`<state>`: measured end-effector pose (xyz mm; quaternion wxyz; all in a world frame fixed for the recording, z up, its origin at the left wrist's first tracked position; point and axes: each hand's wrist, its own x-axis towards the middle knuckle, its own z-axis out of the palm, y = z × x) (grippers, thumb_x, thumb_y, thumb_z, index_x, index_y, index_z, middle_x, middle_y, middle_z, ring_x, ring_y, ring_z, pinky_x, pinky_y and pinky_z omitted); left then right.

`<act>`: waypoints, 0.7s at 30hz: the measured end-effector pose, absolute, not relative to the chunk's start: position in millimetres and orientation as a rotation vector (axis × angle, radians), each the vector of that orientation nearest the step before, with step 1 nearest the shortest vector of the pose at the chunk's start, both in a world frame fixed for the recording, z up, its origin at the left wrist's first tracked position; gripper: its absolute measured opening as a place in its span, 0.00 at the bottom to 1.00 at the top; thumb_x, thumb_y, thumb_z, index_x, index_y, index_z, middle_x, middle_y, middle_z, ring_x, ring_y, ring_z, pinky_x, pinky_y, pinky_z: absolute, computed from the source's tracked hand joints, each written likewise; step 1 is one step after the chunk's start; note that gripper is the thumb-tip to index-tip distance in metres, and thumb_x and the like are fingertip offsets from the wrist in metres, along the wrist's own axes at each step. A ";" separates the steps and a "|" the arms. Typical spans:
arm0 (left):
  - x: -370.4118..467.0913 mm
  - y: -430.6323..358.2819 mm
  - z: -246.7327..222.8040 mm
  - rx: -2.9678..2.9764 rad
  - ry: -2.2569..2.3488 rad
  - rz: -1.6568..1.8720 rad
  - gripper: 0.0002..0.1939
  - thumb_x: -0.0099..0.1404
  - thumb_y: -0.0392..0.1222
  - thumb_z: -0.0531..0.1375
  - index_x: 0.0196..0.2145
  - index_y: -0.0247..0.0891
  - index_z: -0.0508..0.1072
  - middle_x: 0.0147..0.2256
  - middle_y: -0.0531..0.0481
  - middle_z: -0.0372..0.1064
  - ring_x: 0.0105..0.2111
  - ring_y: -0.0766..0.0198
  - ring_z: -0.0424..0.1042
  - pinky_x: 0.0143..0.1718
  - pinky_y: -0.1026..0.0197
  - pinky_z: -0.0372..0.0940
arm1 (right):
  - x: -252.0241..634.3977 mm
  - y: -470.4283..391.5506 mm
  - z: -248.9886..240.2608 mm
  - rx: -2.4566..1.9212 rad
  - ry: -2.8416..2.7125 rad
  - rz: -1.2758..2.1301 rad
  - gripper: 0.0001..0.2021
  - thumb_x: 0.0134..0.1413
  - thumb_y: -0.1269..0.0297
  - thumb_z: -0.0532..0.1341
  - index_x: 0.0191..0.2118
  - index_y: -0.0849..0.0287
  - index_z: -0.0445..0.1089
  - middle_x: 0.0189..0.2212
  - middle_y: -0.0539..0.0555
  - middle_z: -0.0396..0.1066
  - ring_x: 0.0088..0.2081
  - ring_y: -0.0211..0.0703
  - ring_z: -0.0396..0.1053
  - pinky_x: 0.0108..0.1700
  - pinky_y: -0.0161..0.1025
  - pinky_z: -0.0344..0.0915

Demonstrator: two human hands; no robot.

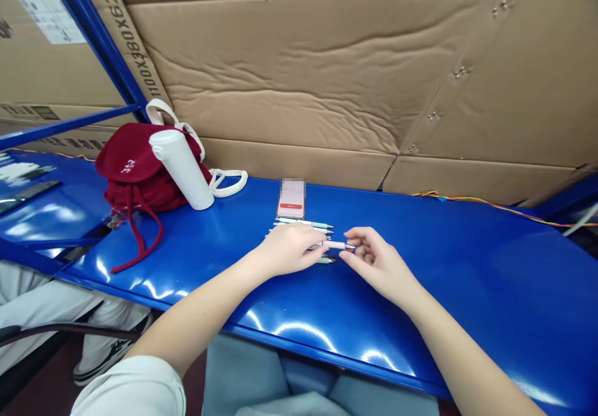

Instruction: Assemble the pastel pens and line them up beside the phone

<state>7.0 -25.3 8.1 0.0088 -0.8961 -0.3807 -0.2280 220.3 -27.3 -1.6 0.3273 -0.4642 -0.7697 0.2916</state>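
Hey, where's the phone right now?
In the head view, the phone lies on the blue surface just left of centre, beyond the pens and left hand, to the right of the white bottle.

"1100X380X62" on cardboard edge (pixel 128 43), lettering (pixel 127 166) on red bag (pixel 146 176) unclear; phone (pixel 291 197) text too small

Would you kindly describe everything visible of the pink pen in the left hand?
The pink pen has a smooth-looking barrel and a metallic-looking tip pointing toward the right hand. The left hand grips it near the other pens, hiding its rear. The right thumb and fingers stand parted around the tip; contact is unclear.
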 end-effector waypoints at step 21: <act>7.2 -24.6 8.6 -2.829 -1.165 -0.693 0.13 0.67 0.43 0.50 0.35 0.38 0.74 0.35 0.49 0.74 0.35 0.63 0.73 0.37 0.63 0.65 | 221.1 -26.9 1.1 -1.183 -2.162 0.633 0.11 0.58 0.56 0.53 0.36 0.56 0.66 0.28 0.51 0.70 0.27 0.39 0.65 0.29 0.35 0.61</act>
